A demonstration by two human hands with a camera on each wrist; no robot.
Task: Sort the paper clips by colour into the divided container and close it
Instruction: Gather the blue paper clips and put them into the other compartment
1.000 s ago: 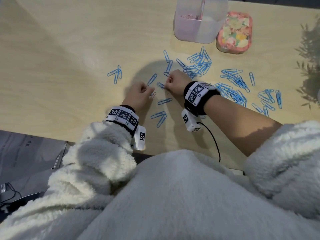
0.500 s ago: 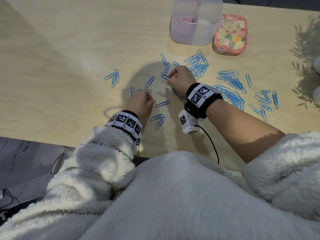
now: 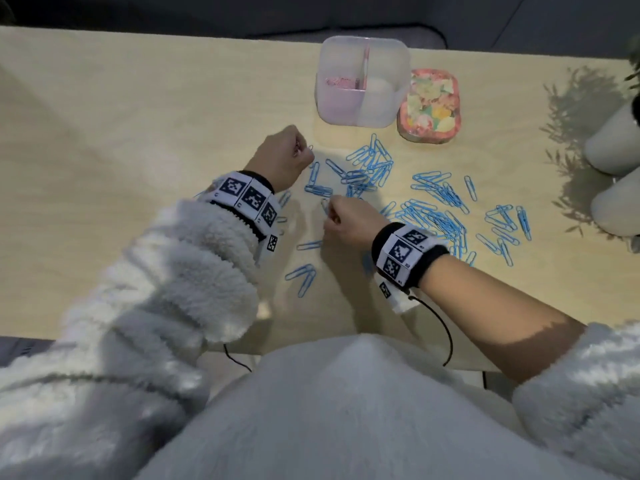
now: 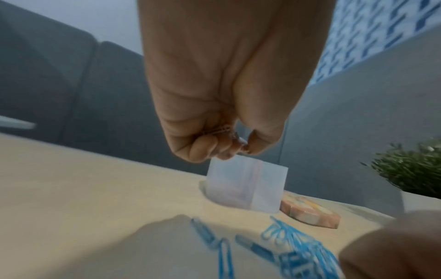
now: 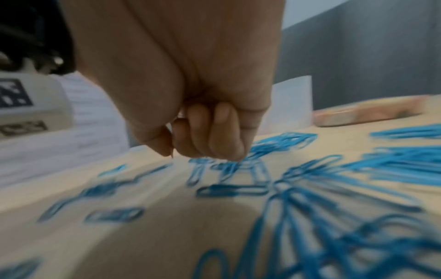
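Many blue paper clips (image 3: 433, 209) lie scattered over the wooden table (image 3: 138, 133). The translucent divided container (image 3: 363, 41) stands open at the back, with pink clips (image 3: 337, 81) in its left compartment. My left hand (image 3: 301, 150) is lifted just left of the container, its fingers curled round a few pink clips (image 4: 222, 130). My right hand (image 3: 330, 216) is low among the blue clips and pinches a pale clip (image 3: 325, 206). In the right wrist view its fingers (image 5: 222, 132) are curled just above the blue clips (image 5: 233, 189); that view is blurred.
The floral lid (image 3: 429, 105) lies to the right of the container. Two white pots (image 3: 613, 143) with a green plant (image 4: 410, 169) stand at the table's right edge. Two pale clips (image 3: 281, 220) lie beside my left wrist. Fleecy sleeves fill the near foreground.
My left hand has risen from the table and moved toward the container with pink clips in it. My right hand has drawn back toward me onto a pale clip.
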